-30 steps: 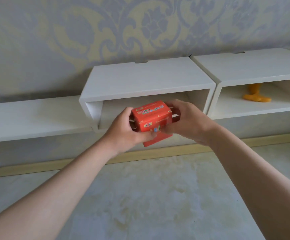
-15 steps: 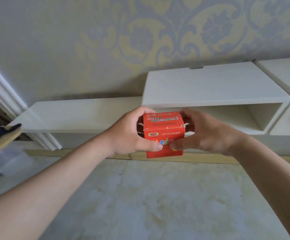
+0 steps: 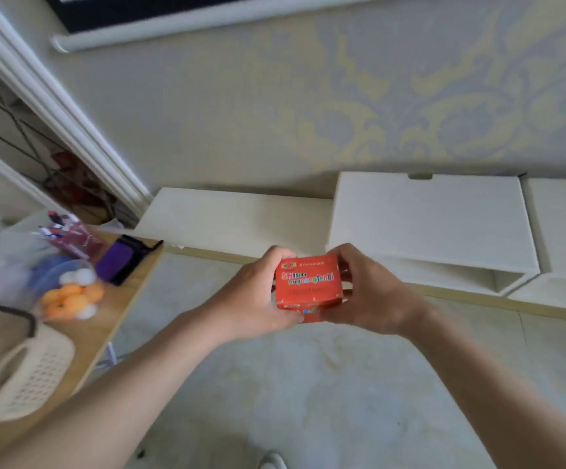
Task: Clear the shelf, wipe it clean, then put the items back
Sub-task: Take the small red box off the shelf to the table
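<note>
Red cardboard box (image 3: 307,287) sits between both hands, above the pale floor (image 3: 308,384) and in front of the white shelf unit (image 3: 430,225). The left hand (image 3: 257,299) is closed on its left end, with the thumb along the lower front edge. The right hand (image 3: 372,296) is closed on its right end; its fingers cover that side, so the box ends cannot be seen. The lid carries coloured letters, "SHIBO" and a second line that is blurred and hard to read. Small print below it is not legible.

The shelf unit is made of flat white boards with square corners. Its open compartment (image 3: 460,275) shows only in part, because the hands and the top board hide most of the inside. A second unit at the right is cut off by the picture edge.

At the left stands a wooden table (image 3: 119,309), all blurred. On it lie a cream plastic basket (image 3: 28,377) with small holes, a purple pouch (image 3: 119,262), and orange and white balls (image 3: 71,299) under clear plastic. The wall has a soft grey and yellow pattern.
</note>
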